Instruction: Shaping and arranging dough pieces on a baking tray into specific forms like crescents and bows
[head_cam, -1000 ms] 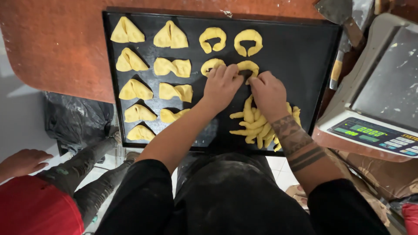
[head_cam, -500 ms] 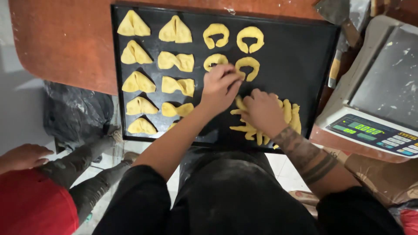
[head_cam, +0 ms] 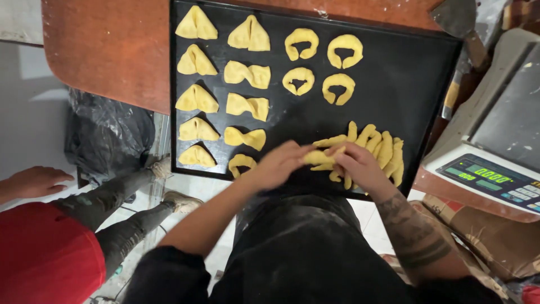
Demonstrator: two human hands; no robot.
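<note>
Dough shapes fill a black baking tray [head_cam: 416, 95] that lies on a reddish-brown bench [head_cam: 107, 50]. At nine o'clock in the view, well apart from the tray, another person's hand [head_cam: 36, 181] rests above a red garment [head_cam: 45, 256], with dark trouser legs [head_cam: 121, 211] and shoes beside it. On the tray's left side stand two columns of folded triangular dough pieces [head_cam: 196, 98], running from twelve o'clock down toward six. To their right, near the tray's top, four curled horseshoe-shaped pieces [head_cam: 322, 65] sit in two rows. At the tray's near edge, about six o'clock, the left hand [head_cam: 275, 164] and the right hand [head_cam: 360, 168] meet. The fingers of both hands are closed around one yellow dough strip [head_cam: 318, 157], pinching it between them just above the tray surface. Just beside the right hand, toward three o'clock, a pile of finger-shaped dough strips [head_cam: 382, 149] lies on the tray, touching one another. The right forearm bears dark tattoo bands. At three o'clock, off the tray, a digital scale [head_cam: 495, 141] with a lit green display sits on the bench, and a metal scraper [head_cam: 458, 22] lies at one o'clock by the tray's corner.
</note>
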